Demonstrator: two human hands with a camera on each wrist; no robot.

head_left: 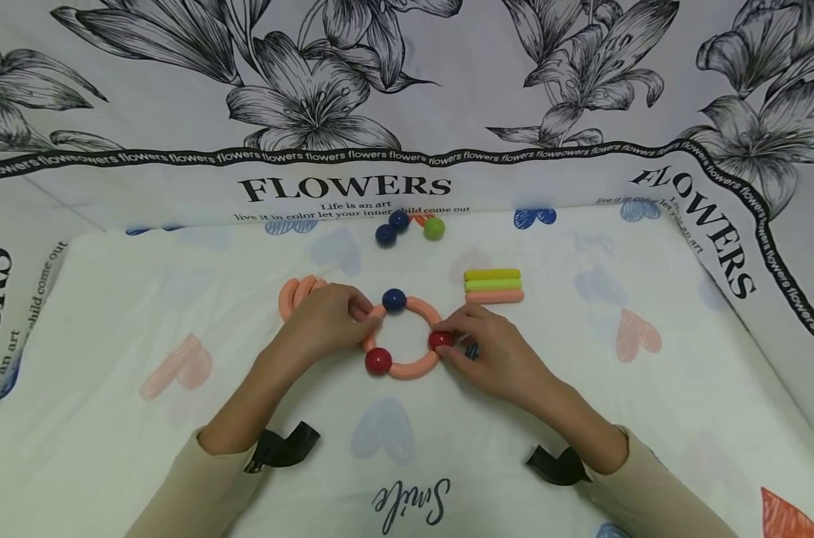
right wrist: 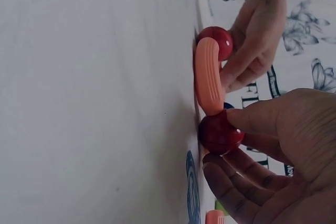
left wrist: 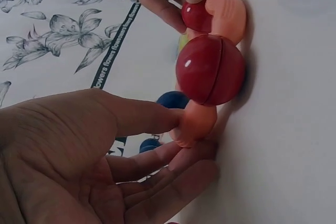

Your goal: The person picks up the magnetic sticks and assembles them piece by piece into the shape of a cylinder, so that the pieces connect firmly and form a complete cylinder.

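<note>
A ring of curved orange rods (head_left: pixel 415 369) joined by balls lies on the white cloth between my hands. One blue ball (head_left: pixel 394 300) sits at its top, one red ball (head_left: pixel 378 362) at lower left and another red ball (head_left: pixel 440 341) at right. My left hand (head_left: pixel 329 317) pinches the curved orange rod (left wrist: pixel 197 124) on the ring's left side between thumb and fingers. With thumb and fingertips, my right hand (head_left: pixel 494 347) grips the right-hand red ball (right wrist: pixel 220 134), partly covering it in the head view.
Several spare curved orange rods (head_left: pixel 288 297) lie just beyond my left hand. Straight yellow, green and orange rods (head_left: pixel 493 285) lie side by side beyond my right hand. Two blue balls (head_left: pixel 386 235) and a green ball (head_left: pixel 434 229) rest at the back, near the printed border.
</note>
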